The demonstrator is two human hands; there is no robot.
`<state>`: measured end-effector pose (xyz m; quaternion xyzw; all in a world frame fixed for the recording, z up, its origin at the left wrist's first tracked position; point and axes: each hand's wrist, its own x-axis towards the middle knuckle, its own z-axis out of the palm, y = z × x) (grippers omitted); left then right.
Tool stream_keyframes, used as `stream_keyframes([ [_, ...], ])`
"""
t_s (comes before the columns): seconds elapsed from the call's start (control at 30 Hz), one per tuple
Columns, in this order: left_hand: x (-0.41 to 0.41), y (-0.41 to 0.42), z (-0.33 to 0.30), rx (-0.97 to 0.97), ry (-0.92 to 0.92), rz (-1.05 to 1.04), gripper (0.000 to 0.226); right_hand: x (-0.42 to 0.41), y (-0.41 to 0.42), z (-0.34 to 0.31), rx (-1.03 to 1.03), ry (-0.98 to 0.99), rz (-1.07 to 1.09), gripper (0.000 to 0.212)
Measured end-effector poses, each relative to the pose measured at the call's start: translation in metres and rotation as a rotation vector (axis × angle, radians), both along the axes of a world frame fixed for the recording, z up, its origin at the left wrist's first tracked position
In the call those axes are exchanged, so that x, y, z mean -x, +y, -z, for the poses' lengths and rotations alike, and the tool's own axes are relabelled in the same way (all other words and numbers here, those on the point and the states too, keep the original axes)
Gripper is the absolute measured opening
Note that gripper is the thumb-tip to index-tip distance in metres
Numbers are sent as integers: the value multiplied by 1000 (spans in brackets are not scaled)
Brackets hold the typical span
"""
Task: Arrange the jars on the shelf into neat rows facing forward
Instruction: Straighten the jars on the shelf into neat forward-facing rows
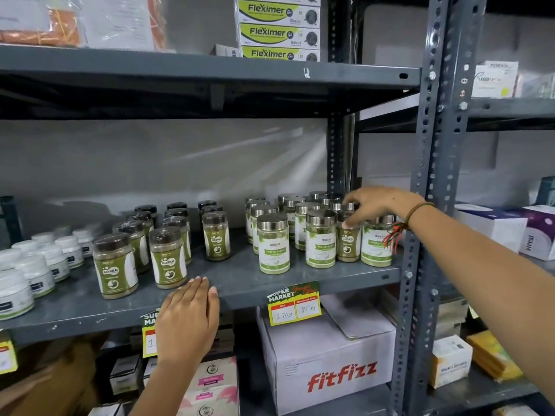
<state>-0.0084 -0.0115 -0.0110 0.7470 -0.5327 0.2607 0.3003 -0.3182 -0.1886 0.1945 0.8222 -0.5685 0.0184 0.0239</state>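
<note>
On the grey middle shelf (240, 283) stand three groups of jars. Dark-lidded green-label jars (168, 259) form rows at the centre left. Silver-lidded jars with white and green labels (273, 244) cluster at the right. One dark-lidded green-label jar (347, 241) stands among the silver-lidded ones, and my right hand (375, 205) is shut on its lid from above. My left hand (189, 316) rests flat on the shelf's front edge, fingers together, holding nothing.
White squat jars (33, 271) fill the shelf's far left. A perforated steel upright (420, 235) stands right of the jars. Price tags (292, 304) hang from the shelf edge. A FitFizz carton (330, 364) sits below, and Fleximer boxes (277, 31) are stacked above.
</note>
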Motion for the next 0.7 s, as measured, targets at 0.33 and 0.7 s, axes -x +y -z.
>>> stream_keyframes([
  [0.33, -1, 0, -1, -11, -3, 3, 49, 0, -11, 5, -51, -142, 19, 64],
  [0.7, -2, 0, -1, 0, -2, -6, 50, -23, 29, -57, 355, -363, -206, 64],
])
